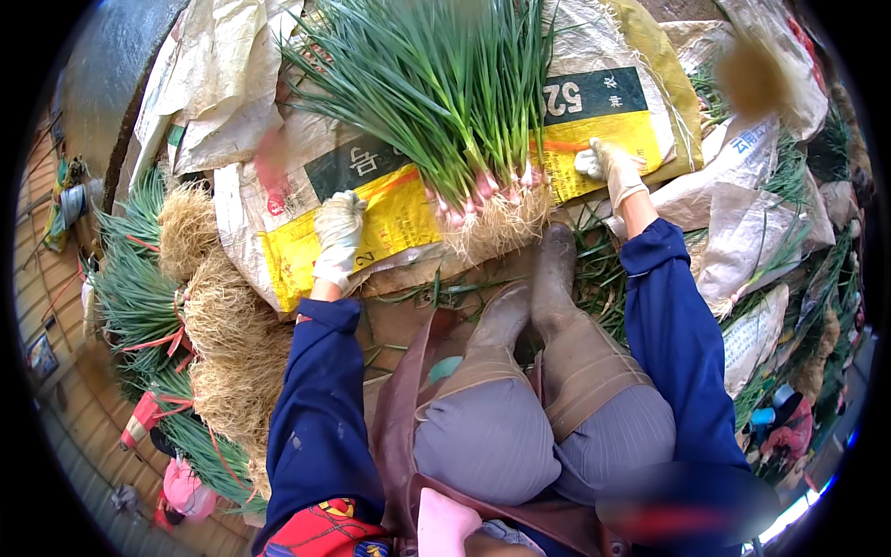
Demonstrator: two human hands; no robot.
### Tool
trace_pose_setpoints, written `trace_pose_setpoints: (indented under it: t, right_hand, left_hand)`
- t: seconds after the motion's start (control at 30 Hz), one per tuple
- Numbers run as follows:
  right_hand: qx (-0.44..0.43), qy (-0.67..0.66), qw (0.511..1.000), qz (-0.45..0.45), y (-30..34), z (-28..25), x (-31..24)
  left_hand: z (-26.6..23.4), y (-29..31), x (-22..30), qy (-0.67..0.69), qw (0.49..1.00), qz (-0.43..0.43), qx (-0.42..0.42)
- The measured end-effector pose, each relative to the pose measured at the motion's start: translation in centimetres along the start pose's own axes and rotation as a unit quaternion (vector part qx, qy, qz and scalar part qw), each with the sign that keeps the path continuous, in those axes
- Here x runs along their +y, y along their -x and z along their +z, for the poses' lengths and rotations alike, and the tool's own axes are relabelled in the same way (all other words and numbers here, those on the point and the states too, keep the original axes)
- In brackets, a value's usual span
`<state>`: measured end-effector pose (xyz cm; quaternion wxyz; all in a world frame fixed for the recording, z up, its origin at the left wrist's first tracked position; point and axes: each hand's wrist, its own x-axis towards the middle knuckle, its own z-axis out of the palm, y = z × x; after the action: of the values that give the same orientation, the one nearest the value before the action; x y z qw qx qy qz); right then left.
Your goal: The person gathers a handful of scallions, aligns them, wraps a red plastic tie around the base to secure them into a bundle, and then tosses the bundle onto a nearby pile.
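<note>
A big bunch of green onions point(455, 102) with pink stems and pale roots lies on a yellow and white woven sack point(306, 246) in front of me. My left hand point(338, 232), in a dirty white glove, presses flat on the sack just left of the roots. My right hand point(608, 169), also gloved, rests on the sack to the right of the bunch, beside an orange tie strip point(562, 146); whether it pinches the strip I cannot tell. Both sleeves are dark blue.
Tied bundles of green onions point(200, 316) with straw-coloured roots are stacked at my left. More sacks point(742, 241) and loose green leaves lie at the right. My mud-coated boots point(548, 278) and knees are below the bunch. A grey curved wall point(116, 65) rises at the far left.
</note>
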<state>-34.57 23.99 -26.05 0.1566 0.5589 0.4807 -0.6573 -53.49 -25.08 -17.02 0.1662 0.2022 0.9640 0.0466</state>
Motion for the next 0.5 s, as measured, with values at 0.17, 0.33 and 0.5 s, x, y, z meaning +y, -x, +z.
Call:
trace_pose_setpoints:
  t: [0.17, 0.33, 0.5]
  right_hand:
    - [0.049, -0.069, 0.976, -0.201, 6.0, 4.8, -3.8]
    - [-0.042, -0.026, 0.992, -0.112, 6.9, 6.4, -5.2]
    - [0.055, -0.094, 0.976, -0.19, 5.2, 6.3, -4.6]
  left_hand:
    - [-3.5, 1.8, -2.3, 0.478, 0.857, -0.071, -0.179]
    - [-5.1, 2.5, -2.0, 0.53, 0.823, -0.091, -0.181]
    - [-7.4, 1.8, 0.0, 0.475, 0.852, -0.095, -0.197]
